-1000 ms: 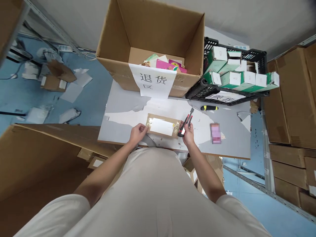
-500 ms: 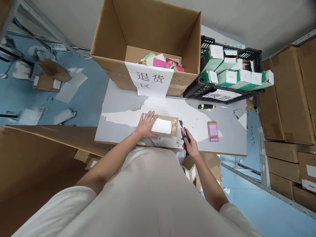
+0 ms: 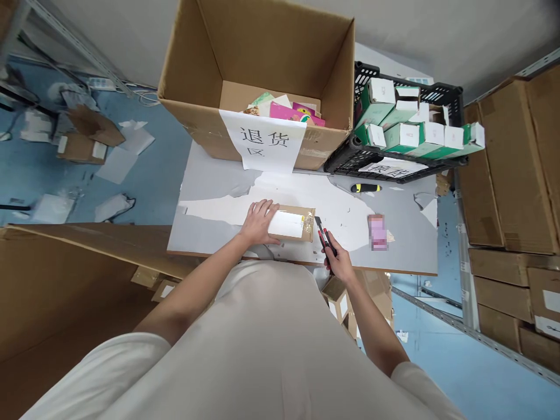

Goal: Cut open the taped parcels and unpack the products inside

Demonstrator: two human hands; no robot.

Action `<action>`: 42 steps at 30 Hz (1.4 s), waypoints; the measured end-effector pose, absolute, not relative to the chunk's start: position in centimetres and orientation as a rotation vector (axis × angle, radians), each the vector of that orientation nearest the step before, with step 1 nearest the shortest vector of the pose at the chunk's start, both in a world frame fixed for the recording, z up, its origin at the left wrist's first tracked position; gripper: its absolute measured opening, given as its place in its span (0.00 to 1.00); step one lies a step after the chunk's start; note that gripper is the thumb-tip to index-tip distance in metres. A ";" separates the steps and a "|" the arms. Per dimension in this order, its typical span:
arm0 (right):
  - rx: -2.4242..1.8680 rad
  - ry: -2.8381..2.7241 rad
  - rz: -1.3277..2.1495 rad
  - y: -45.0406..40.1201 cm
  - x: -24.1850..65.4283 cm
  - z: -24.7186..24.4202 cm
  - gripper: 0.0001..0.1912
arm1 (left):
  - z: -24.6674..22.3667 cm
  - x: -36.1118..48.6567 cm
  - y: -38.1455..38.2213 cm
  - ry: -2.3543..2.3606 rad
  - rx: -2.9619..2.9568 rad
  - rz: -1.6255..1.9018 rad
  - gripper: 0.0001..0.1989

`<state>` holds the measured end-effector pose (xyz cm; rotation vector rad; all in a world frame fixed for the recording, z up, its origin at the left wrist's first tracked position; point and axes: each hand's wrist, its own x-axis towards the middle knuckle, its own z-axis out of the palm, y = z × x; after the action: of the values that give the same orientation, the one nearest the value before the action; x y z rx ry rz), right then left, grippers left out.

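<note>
At the centre of the frame, the left hand (image 3: 258,224) spans the left end of a parcel (image 3: 291,224) on the desk (image 3: 415,251). Right of it, the right hand (image 3: 340,262) grips a cutter (image 3: 325,238), blade toward the parcel's taped right end; whether they touch is hard to tell. A carton (image 3: 271,52) stands upper centre, a crate (image 3: 345,157) of green-and-white boxes (image 3: 380,96) upper right. Below the crate lies a black-and-yellow tool (image 3: 366,188). Papers (image 3: 118,165) litter the blue floor (image 3: 160,175), upper left.
</note>
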<state>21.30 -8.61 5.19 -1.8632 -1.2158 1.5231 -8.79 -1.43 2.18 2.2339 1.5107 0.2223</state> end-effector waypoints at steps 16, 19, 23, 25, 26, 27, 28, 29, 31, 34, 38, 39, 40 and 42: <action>-1.774 -1.490 1.680 -7.9 23.7 7.1 0.32 | 1.0 -8.8 -1.4 1.484 2.222 0.379 0.54; -1.771 -1.460 1.703 -9.3 23.6 6.7 0.30 | 0.9 -8.8 -1.4 1.478 2.206 0.362 0.55; -1.800 -1.434 1.693 -11.4 23.5 6.8 0.29 | 0.8 -8.9 -1.3 1.485 2.193 0.348 0.56; -1.849 -1.429 1.656 -12.4 24.0 7.0 0.30 | 0.7 -8.9 -1.4 1.476 2.197 0.357 0.57; -1.884 -1.415 1.629 -12.9 24.4 7.1 0.31 | 0.7 -8.9 -1.4 1.470 2.200 0.362 0.57; -1.922 -1.392 1.586 -13.3 25.0 7.1 0.32 | 0.7 -9.0 -1.4 1.465 2.204 0.364 0.58; -1.965 -1.362 1.523 -13.6 25.7 7.0 0.33 | 0.7 -9.0 -1.4 1.462 2.207 0.361 0.59; -2.012 -1.339 1.446 -13.7 26.3 6.7 0.35 | 0.8 -9.0 -1.5 1.462 2.209 0.350 0.60; -2.099 -1.360 1.270 -13.2 27.2 5.4 0.36 | 1.0 -9.0 -1.5 1.476 2.211 0.310 0.61; -2.146 -1.503 1.040 -11.2 27.0 2.2 0.31 | 1.5 -9.0 -1.7 1.515 2.234 0.254 0.59; -2.193 -1.443 0.916 -7.8 24.3 -2.9 0.31 | 2.0 -8.9 -3.2 1.536 2.310 0.289 0.45; -2.207 -1.421 0.903 -7.2 23.6 -4.1 0.31 | 2.1 -8.9 -3.8 1.532 2.320 0.313 0.40; -2.221 -1.405 0.889 -6.8 23.0 -5.0 0.31 | 2.0 -8.8 -4.6 1.519 2.325 0.332 0.35; -2.240 -1.395 0.870 -6.5 22.0 -6.4 0.31 | 1.9 -8.6 -6.2 1.473 2.327 0.343 0.26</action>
<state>21.99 -6.54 -6.41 -2.2405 -1.3948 0.8704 -8.64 -6.15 1.87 2.3270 1.4730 0.3425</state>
